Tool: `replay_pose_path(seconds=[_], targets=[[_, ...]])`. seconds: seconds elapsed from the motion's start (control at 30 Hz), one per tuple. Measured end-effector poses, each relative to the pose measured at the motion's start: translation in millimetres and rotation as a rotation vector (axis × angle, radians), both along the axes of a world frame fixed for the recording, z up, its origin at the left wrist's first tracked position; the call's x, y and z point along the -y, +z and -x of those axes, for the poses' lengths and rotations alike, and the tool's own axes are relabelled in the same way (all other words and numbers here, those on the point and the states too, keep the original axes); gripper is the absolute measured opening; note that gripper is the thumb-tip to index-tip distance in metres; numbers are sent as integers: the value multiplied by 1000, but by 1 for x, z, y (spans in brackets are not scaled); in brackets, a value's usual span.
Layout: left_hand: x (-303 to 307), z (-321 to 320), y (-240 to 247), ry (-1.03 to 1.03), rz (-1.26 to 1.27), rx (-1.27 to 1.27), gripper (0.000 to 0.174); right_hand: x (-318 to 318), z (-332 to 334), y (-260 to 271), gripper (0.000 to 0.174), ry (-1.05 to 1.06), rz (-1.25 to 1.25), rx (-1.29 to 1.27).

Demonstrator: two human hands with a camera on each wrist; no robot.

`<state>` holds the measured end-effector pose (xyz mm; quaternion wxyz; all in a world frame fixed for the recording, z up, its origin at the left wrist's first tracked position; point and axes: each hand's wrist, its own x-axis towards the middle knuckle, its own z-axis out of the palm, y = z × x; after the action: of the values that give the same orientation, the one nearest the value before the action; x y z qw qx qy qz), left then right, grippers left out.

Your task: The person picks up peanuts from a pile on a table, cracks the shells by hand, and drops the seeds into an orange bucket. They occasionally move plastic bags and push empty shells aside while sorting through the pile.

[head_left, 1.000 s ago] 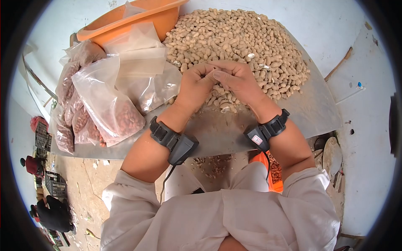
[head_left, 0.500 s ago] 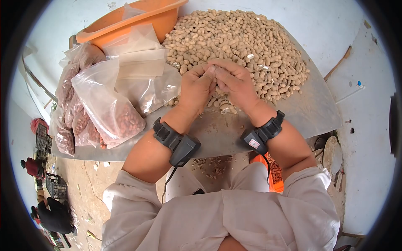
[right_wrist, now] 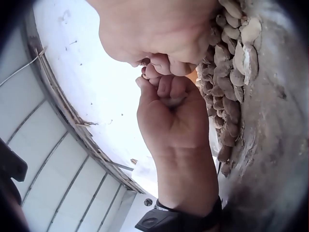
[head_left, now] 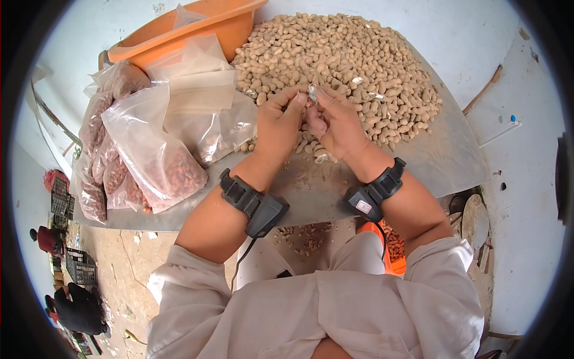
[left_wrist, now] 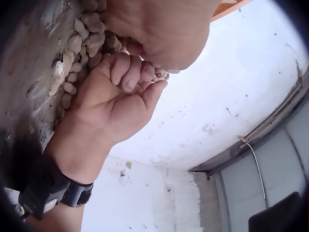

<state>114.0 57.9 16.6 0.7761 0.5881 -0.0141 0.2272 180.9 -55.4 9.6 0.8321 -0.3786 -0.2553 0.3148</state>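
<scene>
Above the near edge of the peanut heap [head_left: 335,54], the two hands meet at their fingertips. The right hand [head_left: 344,125] pinches an opened peanut shell [head_left: 312,93], pale inside, between thumb and index finger. In the left wrist view, reddish kernel shows in the shell [left_wrist: 161,75] at the right hand's [left_wrist: 116,101] fingertips. The left hand [head_left: 277,128] has its thumb and index finger closed on a small reddish kernel [head_left: 309,103] beside the shell. In the right wrist view the left hand's [right_wrist: 174,116] other fingers are curled; what they cover is hidden.
Plastic bags of red kernels [head_left: 179,170] lie left on the metal table [head_left: 311,188], with empty bags [head_left: 203,90] and an orange basin [head_left: 233,30] behind. An orange container of kernels [head_left: 394,245] stands below the table's edge. People [head_left: 78,308] are at the far left.
The fingertips have parted slightly and the right fingers have lifted, showing the opened shell and reddish kernel between the hands. The forearms have hardly moved since half a second ago.
</scene>
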Motion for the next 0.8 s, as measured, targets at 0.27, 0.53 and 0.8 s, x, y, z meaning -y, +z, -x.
replay_pose_path(seconds=[0.27, 0.53, 0.8], targets=[[-14, -4, -2, 257, -781, 224, 26, 0, -8, -4, 26, 69, -18, -212], [-15, -8, -7, 288, -906, 407, 28, -1, -7, -1, 25, 38, -14, -255], [-20, 5, 5, -125, -348, 26, 23, 9, -16, 8, 25, -137, 24, -13]])
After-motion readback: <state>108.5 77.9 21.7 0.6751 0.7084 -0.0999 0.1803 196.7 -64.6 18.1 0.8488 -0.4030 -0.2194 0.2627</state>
